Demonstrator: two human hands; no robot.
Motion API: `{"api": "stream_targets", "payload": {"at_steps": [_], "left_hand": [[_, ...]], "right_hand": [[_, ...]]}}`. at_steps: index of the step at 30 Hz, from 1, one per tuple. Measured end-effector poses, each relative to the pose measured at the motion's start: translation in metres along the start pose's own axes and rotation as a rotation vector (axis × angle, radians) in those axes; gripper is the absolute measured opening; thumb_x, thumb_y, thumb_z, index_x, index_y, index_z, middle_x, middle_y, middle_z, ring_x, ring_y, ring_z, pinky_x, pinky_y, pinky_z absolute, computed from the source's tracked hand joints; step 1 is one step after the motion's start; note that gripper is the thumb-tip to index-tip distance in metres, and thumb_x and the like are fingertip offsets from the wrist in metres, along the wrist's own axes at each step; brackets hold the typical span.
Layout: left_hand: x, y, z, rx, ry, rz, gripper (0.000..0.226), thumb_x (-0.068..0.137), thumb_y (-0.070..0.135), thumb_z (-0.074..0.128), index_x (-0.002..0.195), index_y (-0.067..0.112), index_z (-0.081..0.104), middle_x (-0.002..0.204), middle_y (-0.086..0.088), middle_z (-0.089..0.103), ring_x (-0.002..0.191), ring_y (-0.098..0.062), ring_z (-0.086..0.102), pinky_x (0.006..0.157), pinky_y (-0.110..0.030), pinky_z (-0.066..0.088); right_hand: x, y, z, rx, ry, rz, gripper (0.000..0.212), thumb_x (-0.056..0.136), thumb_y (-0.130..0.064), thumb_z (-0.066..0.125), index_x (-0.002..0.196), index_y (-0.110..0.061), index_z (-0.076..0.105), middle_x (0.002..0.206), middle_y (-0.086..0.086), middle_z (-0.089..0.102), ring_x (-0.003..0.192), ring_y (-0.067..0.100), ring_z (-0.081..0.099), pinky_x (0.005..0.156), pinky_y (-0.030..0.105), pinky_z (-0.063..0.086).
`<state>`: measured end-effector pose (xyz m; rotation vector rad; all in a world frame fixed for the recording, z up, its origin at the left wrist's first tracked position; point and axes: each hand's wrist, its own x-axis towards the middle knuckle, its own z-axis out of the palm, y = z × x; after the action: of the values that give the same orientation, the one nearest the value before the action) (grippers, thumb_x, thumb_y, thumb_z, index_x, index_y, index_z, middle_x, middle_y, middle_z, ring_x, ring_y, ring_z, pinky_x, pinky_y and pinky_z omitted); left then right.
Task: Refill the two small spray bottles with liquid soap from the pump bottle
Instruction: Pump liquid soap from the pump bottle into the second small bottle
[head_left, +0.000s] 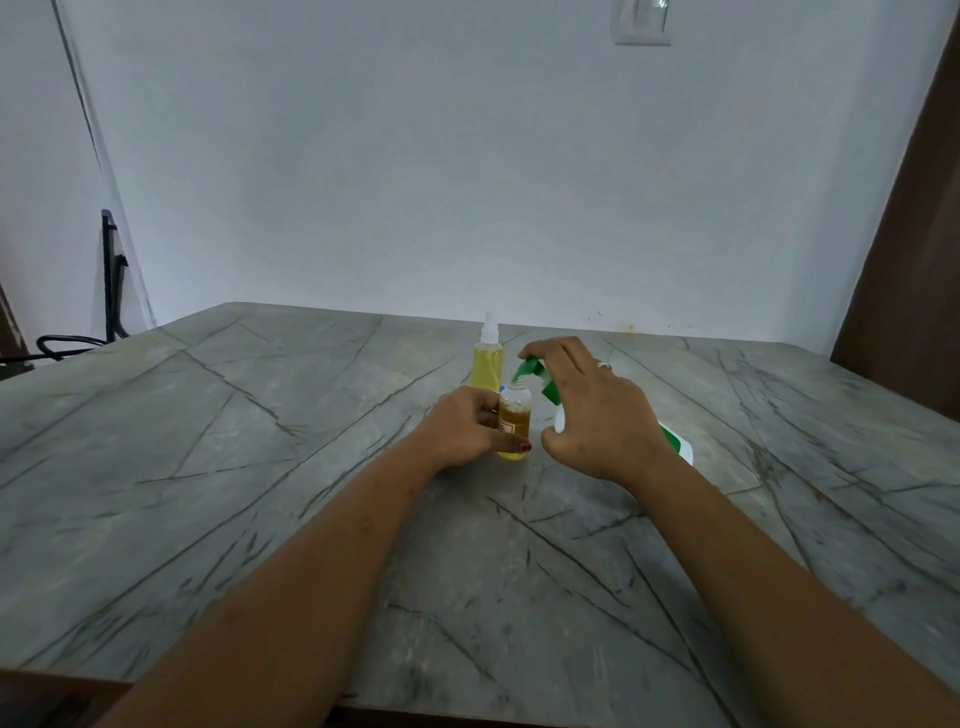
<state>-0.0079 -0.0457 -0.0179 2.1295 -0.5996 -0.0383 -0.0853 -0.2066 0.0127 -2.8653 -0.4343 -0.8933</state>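
Grey, dark-veined stone is serving as the tabletop (260, 441), which is running back to a plain white wall (467, 182) carrying a switch plate (643, 23) high up; a dark frame (111, 275) is leaning at the far left.

Near the tabletop's far middle, the left hand (467, 426) is wrapping its fingers (511, 444) round an uncapped small bottle (515, 415), which is standing upright and, by the look of it, roughly half full of amber-yellow liquid. The right hand (597, 415) is gripping the pump bottle (674, 440), which is lying tilted with its long axis running from lower right up to upper left. That is putting the green spout (527, 370) directly above the small bottle's open mouth, touching or just clear of it; I cannot tell which. The coming press probably depends on that alignment, since soap would spill if the spout were drifting sideways. Just behind, a second spray bottle (487, 366) is standing capped and full-looking, so this fill is likely the last.
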Motion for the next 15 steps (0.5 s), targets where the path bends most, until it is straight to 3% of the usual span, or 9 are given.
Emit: {"api": "stream_targets", "payload": {"at_steps": [4,10,15], "left_hand": [[0.0002,0.0004,0.0002,0.017,0.009,-0.003,0.03,0.067,0.031,0.08,0.088,0.032,0.06,0.08,0.02,0.063,0.071,0.01,0.059,0.061,-0.01,0.04],[0.0043,-0.0051,0.0015,0.033,0.028,-0.003,0.043,0.067,0.032,0.08,0.105,0.024,0.061,0.089,0.015,0.062,0.073,0.007,0.058,0.063,-0.01,0.04],[0.0065,-0.0061,0.0027,0.075,0.022,0.025,0.056,0.07,0.033,0.078,0.12,0.019,0.057,0.114,0.004,0.065,0.089,-0.004,0.057,0.08,-0.02,0.042]], "right_hand": [[-0.0014,0.0038,0.0001,0.006,-0.001,-0.004,0.086,0.066,-0.027,0.065,0.141,-0.033,0.025,0.136,-0.007,0.041,0.079,0.007,0.04,0.054,0.017,0.027],[0.0012,0.0078,0.0053,0.006,0.003,-0.016,0.089,0.066,-0.03,0.064,0.143,-0.037,0.02,0.141,-0.009,0.039,0.083,0.009,0.048,0.057,0.016,0.034],[0.0025,0.0095,0.0072,-0.003,0.007,-0.028,0.091,0.065,-0.032,0.064,0.142,-0.041,0.016,0.144,-0.009,0.036,0.093,0.016,0.058,0.063,0.022,0.047]]}}
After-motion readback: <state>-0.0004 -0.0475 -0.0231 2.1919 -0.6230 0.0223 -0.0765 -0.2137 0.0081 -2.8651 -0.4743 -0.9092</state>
